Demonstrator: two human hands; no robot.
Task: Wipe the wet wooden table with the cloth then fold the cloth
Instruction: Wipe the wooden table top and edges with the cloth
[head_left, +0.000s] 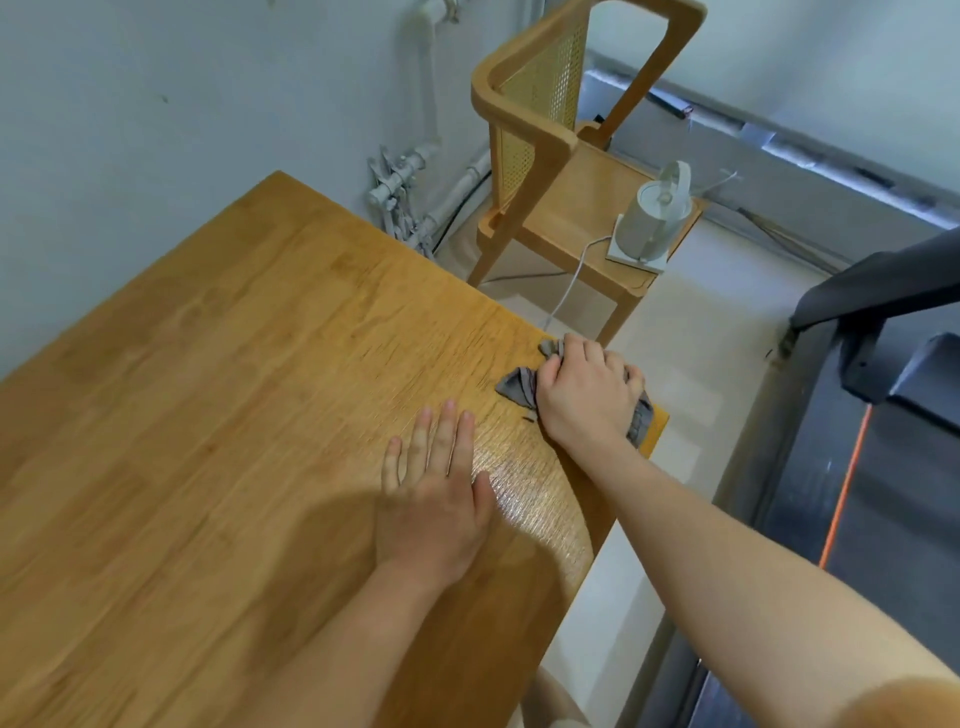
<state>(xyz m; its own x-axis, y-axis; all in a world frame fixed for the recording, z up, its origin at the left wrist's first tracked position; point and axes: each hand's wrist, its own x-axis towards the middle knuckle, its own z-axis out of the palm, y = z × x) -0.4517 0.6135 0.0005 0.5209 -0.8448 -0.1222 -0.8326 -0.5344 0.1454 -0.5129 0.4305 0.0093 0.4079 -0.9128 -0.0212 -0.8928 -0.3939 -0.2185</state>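
The wooden table (218, 395) fills the left and middle of the view. A wet, shiny patch (524, 499) lies near its right edge. My right hand (587, 397) grips a bunched grey cloth (517, 387) at the table's far right corner, with its fingers curled over the cloth. Cloth ends stick out to the left of the hand and below it at the table's edge. My left hand (434, 493) lies flat on the table, fingers straight, just left of the wet patch.
A wooden chair (545, 150) with a cane back stands beyond the table and bears a white kettle (654, 213) with its cord. White pipes (415, 171) run along the wall. A dark treadmill (883, 415) stands at the right across a strip of pale floor.
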